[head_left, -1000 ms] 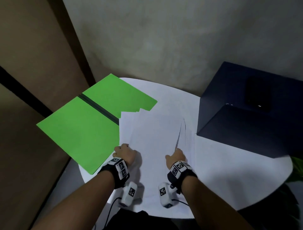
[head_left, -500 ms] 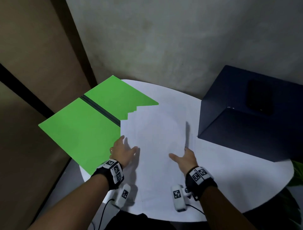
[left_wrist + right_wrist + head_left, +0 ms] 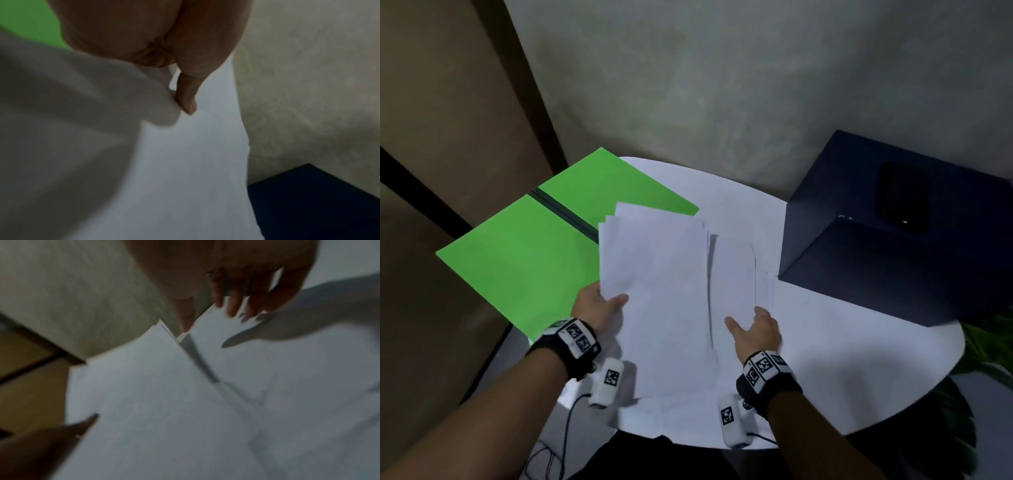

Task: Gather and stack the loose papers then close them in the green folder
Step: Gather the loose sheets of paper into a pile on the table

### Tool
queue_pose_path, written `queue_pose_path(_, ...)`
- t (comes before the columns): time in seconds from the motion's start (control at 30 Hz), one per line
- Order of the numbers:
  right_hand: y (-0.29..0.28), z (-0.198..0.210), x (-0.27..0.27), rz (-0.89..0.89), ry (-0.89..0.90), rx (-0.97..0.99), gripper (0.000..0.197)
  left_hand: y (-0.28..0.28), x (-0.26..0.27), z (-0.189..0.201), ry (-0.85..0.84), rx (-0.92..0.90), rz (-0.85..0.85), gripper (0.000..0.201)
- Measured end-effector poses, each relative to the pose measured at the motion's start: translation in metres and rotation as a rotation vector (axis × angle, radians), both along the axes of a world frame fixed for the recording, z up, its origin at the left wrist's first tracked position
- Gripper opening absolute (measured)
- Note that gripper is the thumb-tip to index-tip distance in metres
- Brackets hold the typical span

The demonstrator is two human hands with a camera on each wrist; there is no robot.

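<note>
The green folder [image 3: 524, 260] lies open at the left of the round white table [image 3: 842, 359], overhanging its edge. My left hand [image 3: 599, 305] pinches the left edge of a fanned stack of white papers [image 3: 661, 274], thumb [image 3: 187, 97] on top; the stack is raised a little and its far corners overlap the folder's right half. More sheets [image 3: 732, 270] lie flat to the right of the stack. My right hand [image 3: 753, 329] is open at their near edge, fingers [image 3: 234, 305] straight and spread over the paper.
A large dark blue box [image 3: 893, 246] stands at the table's right rear with a black phone [image 3: 902, 197] on top. Green plant leaves [image 3: 989, 346] show past the right rim. The wall is close behind the table.
The left hand went from lying on the papers to pinching their left edge and lifting the stack toward the folder. The right hand slid right and opened.
</note>
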State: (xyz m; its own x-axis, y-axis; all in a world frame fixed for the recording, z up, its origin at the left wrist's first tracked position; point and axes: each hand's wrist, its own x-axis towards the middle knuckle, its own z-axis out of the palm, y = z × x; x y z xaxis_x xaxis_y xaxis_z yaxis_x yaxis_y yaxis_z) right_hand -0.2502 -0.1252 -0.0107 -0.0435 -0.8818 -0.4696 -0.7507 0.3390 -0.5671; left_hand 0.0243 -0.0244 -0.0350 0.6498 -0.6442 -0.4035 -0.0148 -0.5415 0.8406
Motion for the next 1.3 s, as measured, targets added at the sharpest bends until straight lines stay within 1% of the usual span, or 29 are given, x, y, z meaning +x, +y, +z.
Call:
queue_pose_path(0.03,0.003,-0.003,-0.001,0.047,0.152,0.029,0.091,0.005,0.011,0.001,0.005,-0.021,0.034,0.019)
queue_pose_path(0.07,0.006,-0.006,0.000,0.086,0.254,0.052,0.103,0.011,0.024,0.001,0.023,-0.021,0.066,0.018)
queue_pose_path(0.13,0.010,-0.018,0.009,0.134,0.329,0.047,0.117,0.020,0.043,0.006,0.076,-0.054,0.091,0.013)
queue_pose_path(0.23,0.004,-0.026,0.020,0.237,0.348,-0.035,0.125,0.030,0.065,0.012,0.132,-0.099,0.101,0.014)
queue_pose_path(0.33,-0.004,-0.024,0.025,0.311,0.358,-0.051,0.133,0.034,0.073,0.016,0.158,-0.134,0.096,0.018)
queue_pose_path(0.43,-0.012,-0.023,0.032,0.267,0.341,-0.009,0.141,0.030,0.064,0.018,0.201,-0.166,0.091,0.020)
queue_pose_path(0.5,-0.017,-0.021,0.037,0.208,0.297,0.033,0.143,0.027,0.054,0.021,0.223,-0.188,0.096,0.020)
queue_pose_path(0.53,-0.020,-0.020,0.037,0.171,0.251,0.044,0.137,0.024,0.050,0.022,0.231,-0.194,0.096,0.021)
queue_pose_path(0.63,-0.027,-0.013,0.033,0.077,0.091,0.078,0.101,0.022,0.045,0.025,0.227,-0.173,0.094,0.021)
queue_pose_path(0.73,-0.037,-0.006,0.019,0.095,0.018,0.082,0.073,0.025,0.047,0.019,0.216,-0.101,0.080,0.019)
queue_pose_path(0.87,-0.047,0.035,0.000,0.110,-0.038,-0.071,0.041,0.026,0.046,0.001,0.122,0.058,-0.020,0.028)
queue_pose_path(0.93,-0.053,0.063,-0.007,0.097,-0.110,-0.182,0.025,0.026,0.043,-0.008,0.067,0.124,-0.078,0.036)
queue_pose_path(0.97,-0.055,0.078,-0.009,0.087,-0.152,-0.244,0.021,0.025,0.042,-0.012,0.020,0.154,-0.104,0.040)
queue_pose_path(1.03,-0.061,0.110,-0.012,0.057,-0.222,-0.366,0.021,0.023,0.039,-0.016,-0.056,0.192,-0.126,0.043)
queue_pose_path(1.1,-0.067,0.143,-0.014,0.009,-0.331,-0.472,0.023,0.021,0.034,-0.014,-0.073,0.196,-0.116,0.042)
queue_pose_path(1.17,-0.072,0.168,-0.017,-0.018,-0.461,-0.521,0.025,0.018,0.027,-0.008,-0.079,0.194,-0.139,0.040)
queue_pose_path(1.23,-0.077,0.172,-0.019,-0.038,-0.585,-0.486,0.031,0.013,0.019,-0.002,-0.107,0.207,-0.174,0.037)
queue_pose_path(1.3,-0.077,0.159,-0.014,-0.029,-0.606,-0.405,0.039,0.009,0.009,0.004,-0.093,0.210,-0.204,0.033)
